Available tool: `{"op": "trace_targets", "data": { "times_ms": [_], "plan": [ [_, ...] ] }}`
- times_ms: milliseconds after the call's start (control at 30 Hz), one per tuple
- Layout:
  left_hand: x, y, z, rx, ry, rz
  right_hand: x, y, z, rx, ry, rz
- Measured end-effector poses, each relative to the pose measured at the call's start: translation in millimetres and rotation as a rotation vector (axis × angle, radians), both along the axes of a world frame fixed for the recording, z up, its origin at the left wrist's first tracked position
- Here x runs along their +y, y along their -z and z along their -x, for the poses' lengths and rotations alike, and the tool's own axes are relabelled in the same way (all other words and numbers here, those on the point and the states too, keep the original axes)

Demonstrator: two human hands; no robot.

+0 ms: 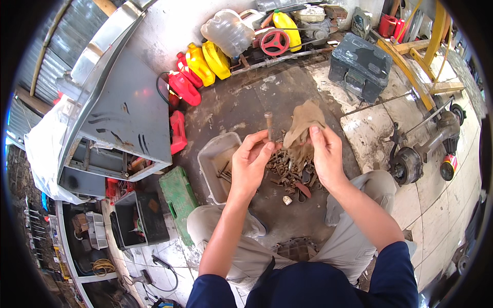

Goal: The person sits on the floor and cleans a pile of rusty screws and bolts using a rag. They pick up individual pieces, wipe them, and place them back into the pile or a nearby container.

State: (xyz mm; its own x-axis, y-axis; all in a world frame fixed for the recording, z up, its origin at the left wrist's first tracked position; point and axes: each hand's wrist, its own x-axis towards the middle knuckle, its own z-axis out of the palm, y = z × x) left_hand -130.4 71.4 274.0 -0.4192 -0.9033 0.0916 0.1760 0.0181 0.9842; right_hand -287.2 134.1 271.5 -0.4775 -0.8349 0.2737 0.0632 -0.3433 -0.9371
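Between the fingertips of my left hand (pixel 250 163) a rusty bolt (pixel 268 122) stands upright, head up. My right hand (pixel 327 156) pinches a brown rag (pixel 304 119), which hangs beside the bolt, apart from it. Below both hands lies a heap of rusty bolts and small metal parts (pixel 292 177) on the dark floor; the hands and rag cover part of it. A grey plastic bin (pixel 204 167) sits left of the heap with a few bolts in it, partly behind my left hand. A small whitish piece (pixel 287 200) lies in front of the heap.
A green case (pixel 177 197) and a black crate (pixel 146 218) stand at the left, near a grey metal cabinet (pixel 128 102). Red and yellow jugs (pixel 199 64) line the wall. A black toolbox (pixel 360 66) is at the far right, with an axle-like part (pixel 429 143) nearer.
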Motion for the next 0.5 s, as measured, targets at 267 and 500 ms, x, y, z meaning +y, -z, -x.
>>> {"op": "trace_targets", "data": {
  "times_ms": [267, 500],
  "plan": [
    [-1.9, 1.1, -12.9, 0.109, -0.085, 0.046, -1.4, 26.9, -26.6, -0.112, -0.298, -0.064],
    [1.7, 10.6, -14.7, -0.06, -0.106, 0.238, -2.4, 24.2, -32.8, 0.181, -0.296, -0.146]
  ]
}}
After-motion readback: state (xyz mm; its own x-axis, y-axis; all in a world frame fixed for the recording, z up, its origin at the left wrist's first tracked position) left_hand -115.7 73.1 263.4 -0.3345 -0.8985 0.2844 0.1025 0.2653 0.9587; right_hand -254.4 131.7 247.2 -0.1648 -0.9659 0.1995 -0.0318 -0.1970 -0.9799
